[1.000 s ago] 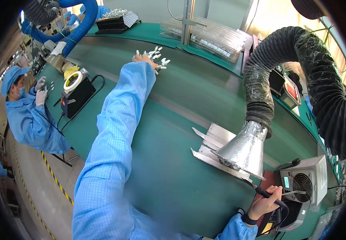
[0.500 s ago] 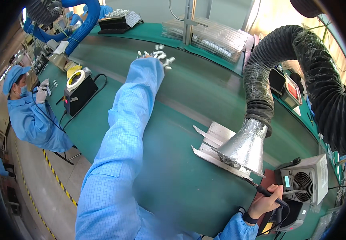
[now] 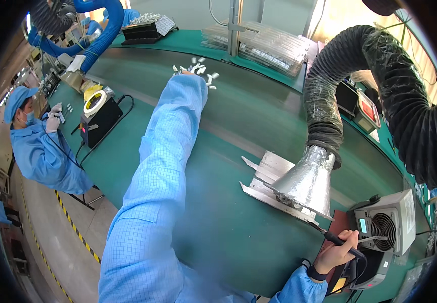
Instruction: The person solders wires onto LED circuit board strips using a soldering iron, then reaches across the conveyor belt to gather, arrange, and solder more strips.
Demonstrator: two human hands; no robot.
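My left arm reaches far across the green bench, and my left hand [image 3: 187,73] is almost wholly hidden behind its blue sleeve. Just past that sleeve is a cluster of small white parts [image 3: 197,66] with metallic bits; whether my fingers grip any of them does not show. At the lower right, my right hand [image 3: 335,256] is closed round the black handle of a soldering iron [image 3: 333,238]. Its tip points to the near edge of a metal fixture [image 3: 274,199]. Over that fixture sits a foil-covered fume hood [image 3: 307,182].
A thick black duct [image 3: 324,101] rises from the hood and arches right. Beside my right hand stands a grey soldering station [image 3: 385,224]. Clear plastic trays [image 3: 269,53] line the far side. At left, a co-worker [image 3: 44,146] sits near a black box [image 3: 99,121] carrying a tape roll [image 3: 95,103].
The white parts by my left hand have shifted slightly and look less blurred. My left sleeve has turned a little. My right hand keeps the soldering iron in nearly the same place.
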